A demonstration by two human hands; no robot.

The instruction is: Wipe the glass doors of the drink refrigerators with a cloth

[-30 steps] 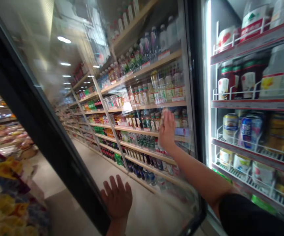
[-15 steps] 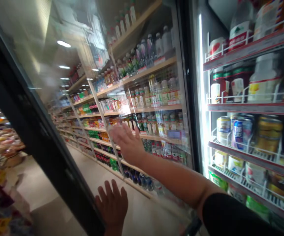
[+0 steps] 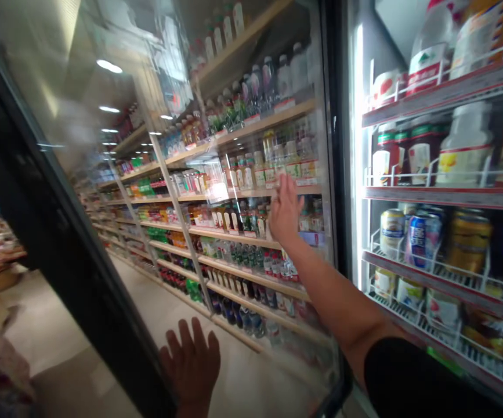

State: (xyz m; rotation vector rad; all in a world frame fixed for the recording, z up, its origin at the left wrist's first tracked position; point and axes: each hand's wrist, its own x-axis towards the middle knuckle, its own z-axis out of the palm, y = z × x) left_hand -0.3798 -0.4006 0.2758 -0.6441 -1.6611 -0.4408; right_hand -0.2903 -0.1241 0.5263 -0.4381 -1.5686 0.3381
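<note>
Shop aisle all round: long wooden shelves (image 3: 234, 238) of bottled drinks run off into the distance, seen through the glass, with ceiling lights mirrored on the pane.

From the head camera, a tall cooler door (image 3: 147, 145) stands swung open, a clear, smooth glass sheet in a thick black frame whose edge cuts a slant across the left of the view. The right hand (image 3: 284, 210) is raised with the arm stretched out, palm flat against the pane near its hinge side, fingers spread and pointing up; it grips nothing. The left hand (image 3: 191, 366) is low, close to the door's bottom corner and just beside the black frame, also open with fingers fanned upward; I cannot tell whether it lies on the near or far side of the glass.

To the right of the door the lit cooler (image 3: 442, 191) is open: white wire racks with red price strips along their fronts. Cans (image 3: 423, 238) stand on the middle rack, white and blue, blurred; larger plastic jugs (image 3: 464, 151) with labels sit on the rack above. A black sleeve (image 3: 412, 377) covers the right upper arm.
</note>
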